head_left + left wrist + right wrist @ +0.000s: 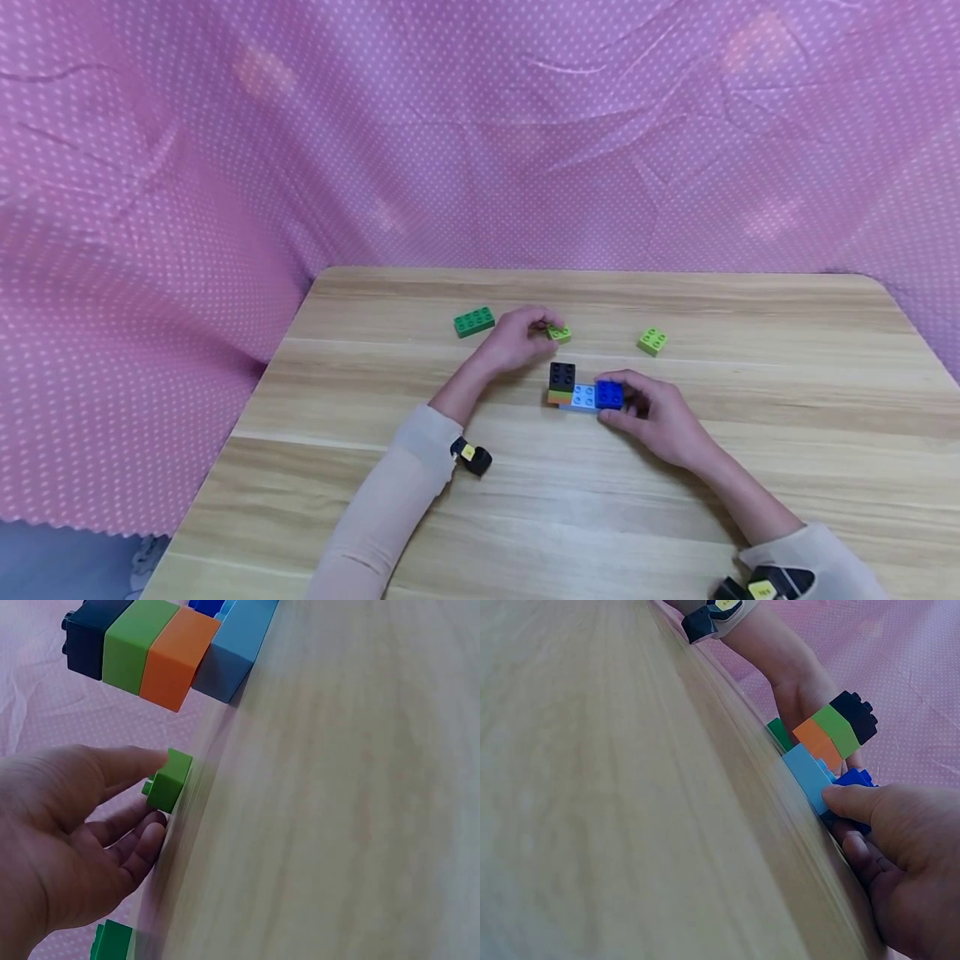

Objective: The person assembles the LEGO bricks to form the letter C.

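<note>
A brick assembly is joined on the worktop, its dark-blue brick held by the right grip, a lime brick is pinched by the left grip, and a green brick and second lime brick are left loose.

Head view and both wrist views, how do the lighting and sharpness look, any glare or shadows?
Head view: bright, with a pale sheen on the table, lighter patches on the pink curtain and a soft shadow along the right forearm; left wrist view: dimmer, the table steeply tilted, its grain soft; right wrist view: also soft, a darker band running diagonally along the table.
</note>
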The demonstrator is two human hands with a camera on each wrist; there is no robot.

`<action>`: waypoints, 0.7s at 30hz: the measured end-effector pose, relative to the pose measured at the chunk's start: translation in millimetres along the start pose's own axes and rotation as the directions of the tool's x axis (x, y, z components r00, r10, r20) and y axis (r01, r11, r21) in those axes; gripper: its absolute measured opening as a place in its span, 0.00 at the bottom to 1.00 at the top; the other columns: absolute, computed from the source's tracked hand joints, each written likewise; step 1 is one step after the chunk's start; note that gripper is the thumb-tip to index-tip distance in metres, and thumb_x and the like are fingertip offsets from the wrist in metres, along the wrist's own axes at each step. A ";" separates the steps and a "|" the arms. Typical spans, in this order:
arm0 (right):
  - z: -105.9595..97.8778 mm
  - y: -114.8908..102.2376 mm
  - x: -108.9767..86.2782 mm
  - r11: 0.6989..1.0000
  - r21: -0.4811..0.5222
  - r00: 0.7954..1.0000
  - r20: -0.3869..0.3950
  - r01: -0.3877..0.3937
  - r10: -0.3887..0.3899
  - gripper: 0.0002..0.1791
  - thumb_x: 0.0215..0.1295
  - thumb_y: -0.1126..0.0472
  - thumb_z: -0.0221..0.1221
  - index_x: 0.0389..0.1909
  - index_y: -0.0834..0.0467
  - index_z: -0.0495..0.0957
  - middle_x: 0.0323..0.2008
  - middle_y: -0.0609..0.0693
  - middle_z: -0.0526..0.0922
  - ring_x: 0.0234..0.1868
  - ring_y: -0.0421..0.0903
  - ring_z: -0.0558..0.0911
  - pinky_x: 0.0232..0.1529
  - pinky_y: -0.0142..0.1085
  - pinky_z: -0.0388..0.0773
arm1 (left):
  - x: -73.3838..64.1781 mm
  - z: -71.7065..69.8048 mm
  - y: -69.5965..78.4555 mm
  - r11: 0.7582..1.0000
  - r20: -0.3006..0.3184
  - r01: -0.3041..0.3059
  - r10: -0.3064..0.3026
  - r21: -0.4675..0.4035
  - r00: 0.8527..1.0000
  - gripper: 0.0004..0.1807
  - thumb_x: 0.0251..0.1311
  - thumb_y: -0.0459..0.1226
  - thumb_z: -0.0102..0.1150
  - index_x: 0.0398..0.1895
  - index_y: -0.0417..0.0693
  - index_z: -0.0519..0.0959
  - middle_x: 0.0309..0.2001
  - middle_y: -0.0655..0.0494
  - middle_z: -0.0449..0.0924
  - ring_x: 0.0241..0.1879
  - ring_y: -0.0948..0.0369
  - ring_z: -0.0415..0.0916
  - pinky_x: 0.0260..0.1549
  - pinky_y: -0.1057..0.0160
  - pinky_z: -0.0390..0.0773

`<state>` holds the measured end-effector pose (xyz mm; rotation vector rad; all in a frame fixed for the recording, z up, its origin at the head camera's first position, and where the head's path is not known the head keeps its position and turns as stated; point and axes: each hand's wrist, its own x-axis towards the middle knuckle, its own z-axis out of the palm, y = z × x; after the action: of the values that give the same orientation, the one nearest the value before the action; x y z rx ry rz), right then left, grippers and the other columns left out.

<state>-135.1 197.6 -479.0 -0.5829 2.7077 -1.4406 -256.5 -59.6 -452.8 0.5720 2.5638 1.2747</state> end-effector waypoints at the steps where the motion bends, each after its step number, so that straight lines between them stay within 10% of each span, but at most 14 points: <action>1: -0.1 -0.2 -0.1 1.000 0.000 1.000 -0.001 -0.002 0.002 0.26 0.66 0.62 0.73 0.64 0.52 0.81 0.44 0.46 0.85 0.33 0.43 0.80 0.32 0.33 0.79 | 0.2 0.3 -0.1 1.000 0.000 -0.009 0.009 0.023 1.000 0.14 0.65 0.34 0.72 0.51 0.56 0.84 0.55 0.60 0.82 0.60 0.60 0.77 0.66 0.59 0.76; 6: 0.2 -0.9 -0.3 1.000 -0.001 1.000 -0.005 -0.006 0.006 0.26 0.65 0.62 0.74 0.64 0.52 0.81 0.44 0.46 0.85 0.32 0.43 0.80 0.31 0.33 0.79 | -0.3 0.3 0.0 0.993 -0.007 -0.058 0.059 0.105 0.998 0.10 0.65 0.33 0.73 0.45 0.55 0.83 0.50 0.61 0.82 0.55 0.62 0.79 0.61 0.64 0.79; 14: 1.2 -0.5 -0.1 1.000 0.003 1.000 0.005 0.005 -0.005 0.26 0.67 0.61 0.73 0.65 0.52 0.81 0.45 0.46 0.86 0.34 0.44 0.80 0.33 0.33 0.79 | -14.3 -32.3 15.7 0.985 0.081 -0.169 0.170 -0.019 0.982 0.11 0.66 0.37 0.73 0.49 0.54 0.84 0.49 0.62 0.85 0.51 0.64 0.82 0.50 0.64 0.84; 21: 0.0 0.7 -1.6 1.000 0.000 1.000 -0.006 0.019 -0.019 0.25 0.67 0.61 0.73 0.64 0.52 0.81 0.45 0.46 0.85 0.34 0.44 0.79 0.33 0.32 0.79 | -37.4 -64.1 51.8 0.929 0.263 -0.371 0.355 0.013 0.897 0.14 0.65 0.36 0.74 0.51 0.54 0.84 0.49 0.66 0.85 0.52 0.67 0.81 0.53 0.62 0.83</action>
<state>-133.8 198.5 -479.8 -0.6065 2.7141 -1.4485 -233.4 -93.3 -372.0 1.1934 2.3571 1.1322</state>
